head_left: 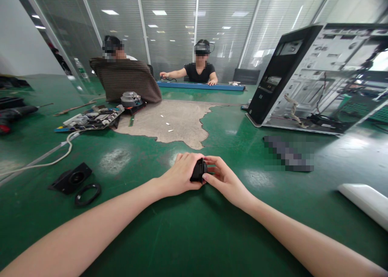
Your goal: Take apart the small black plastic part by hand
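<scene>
Between my two hands is a small black part (198, 171), held just above or on the green tabletop; its exact kind is hard to make out. My left hand (182, 171) wraps round its left side, fingers over the far edge. From the right, my right hand (222, 174) pinches its edge with thumb and fingertips. To the left lie a square black housing with a round opening (74, 178) and a black ring (87, 195), both apart from my hands.
An open computer case (273, 81) stands at the right, with a pixelated dark object (287, 153) and a white box-like edge (363, 202) nearer. A circuit board (93, 119), a cable (68, 147) and a power drill (15, 116) occupy the left. Two people sit across the table.
</scene>
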